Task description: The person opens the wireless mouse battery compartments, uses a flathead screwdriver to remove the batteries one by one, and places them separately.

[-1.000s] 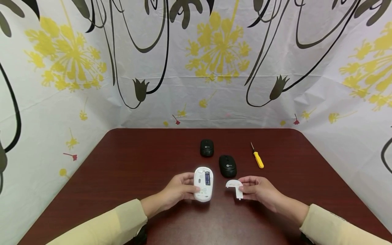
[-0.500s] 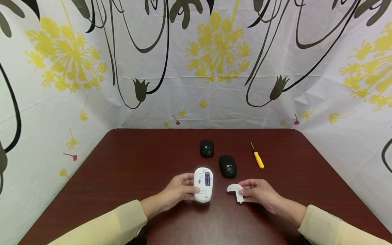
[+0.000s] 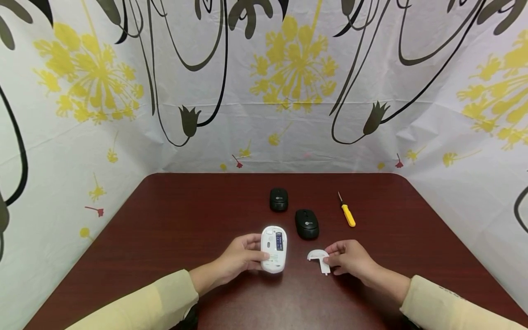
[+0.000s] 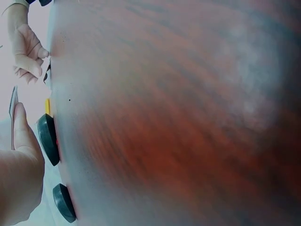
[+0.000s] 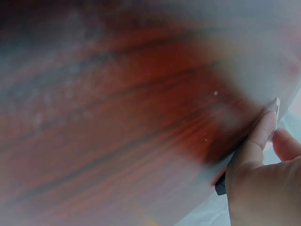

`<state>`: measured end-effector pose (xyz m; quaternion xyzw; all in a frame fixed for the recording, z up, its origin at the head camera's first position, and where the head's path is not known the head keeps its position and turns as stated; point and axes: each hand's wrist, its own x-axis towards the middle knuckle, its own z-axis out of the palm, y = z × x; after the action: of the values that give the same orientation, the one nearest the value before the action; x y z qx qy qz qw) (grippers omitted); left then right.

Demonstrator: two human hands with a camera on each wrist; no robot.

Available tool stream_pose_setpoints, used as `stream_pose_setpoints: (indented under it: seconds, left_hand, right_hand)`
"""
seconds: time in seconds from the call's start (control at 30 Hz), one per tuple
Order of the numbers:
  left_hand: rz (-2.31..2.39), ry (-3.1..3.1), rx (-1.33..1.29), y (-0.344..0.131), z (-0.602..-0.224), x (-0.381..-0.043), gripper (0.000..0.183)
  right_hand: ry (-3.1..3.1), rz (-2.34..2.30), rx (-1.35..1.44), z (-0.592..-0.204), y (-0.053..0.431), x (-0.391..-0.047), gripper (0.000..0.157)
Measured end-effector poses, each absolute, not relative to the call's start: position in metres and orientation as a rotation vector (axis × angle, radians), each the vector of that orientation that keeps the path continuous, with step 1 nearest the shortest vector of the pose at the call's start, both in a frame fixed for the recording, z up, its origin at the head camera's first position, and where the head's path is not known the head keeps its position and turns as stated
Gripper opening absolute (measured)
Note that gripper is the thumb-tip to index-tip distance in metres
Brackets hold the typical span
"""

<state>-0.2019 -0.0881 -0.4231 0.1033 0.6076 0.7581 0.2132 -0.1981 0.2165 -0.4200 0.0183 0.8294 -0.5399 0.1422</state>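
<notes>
The table (image 3: pixel 185 211) under my work is dark red-brown, with a soft shine near me. Around it hangs white cloth (image 3: pixel 231 114), printed with yellow flowers and dark curling stems. My left hand (image 3: pixel 244 255) grasps the white mouse (image 3: pixel 273 256) above the table, thumb upon its edge. Its underside is turned to my eyes, and its long axis runs almost straight away from me. My right hand (image 3: pixel 354 260) pinches the white cover (image 3: pixel 316 254), to the right of the mouse and apart from it. The round part of the cover lies at the far side; its narrow leg points toward me, slightly rightward.
</notes>
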Motion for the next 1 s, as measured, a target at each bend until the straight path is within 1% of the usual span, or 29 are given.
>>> stream_pose_setpoints:
  seconds: [0.2,0.5,1.0]
  left_hand:
    - [2.100,1.688,0.287,-0.0882,-0.4228,-0.2016,0.057]
    - [2.098,1.684,0.290,-0.0882,-0.4214,-0.2024,0.057]
    - [2.084,1.712,0.279,-0.0889,-0.4232,-0.2031,0.056]
  right_hand:
    - [2.451,-1.517,0.019,-0.4191,0.2164,-0.1977,0.020]
    - [2.508,-1.473,-0.074,-0.4173,0.2161,-0.1967,0.017]
    - [2.533,-1.457,-0.069,-0.4182,0.2147,-0.1968,0.015]
